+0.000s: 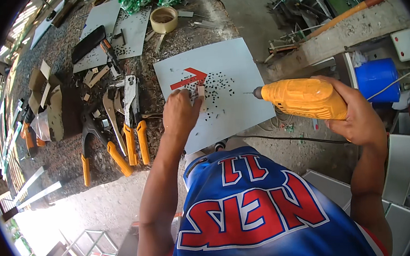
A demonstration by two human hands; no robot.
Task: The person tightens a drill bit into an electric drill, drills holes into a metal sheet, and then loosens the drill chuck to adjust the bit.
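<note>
In my right hand (360, 119) is a yellow power drill (305, 99), gripped by its handle. Its thin bit (248, 93) points left, above the right part of a white sheet (233, 111). My left hand (180, 113) rests on that sheet with its fingers curled. Its thumb lies against a small beige strip (201, 92), which it seems to pin down; the exact contact is partly hidden. A red arrow (189, 78) marks the sheet just beyond the hand. Many tiny black bits (220, 83) are scattered around the strip.
Left of the sheet lie yellow-handled pliers (100, 147), a yellow-handled hand tool (133, 119) and a dark flat case (88, 44). A tape roll (164, 20) stands farther back. A black cord (289, 139) runs below the drill. A blue bucket (377, 81) stands right.
</note>
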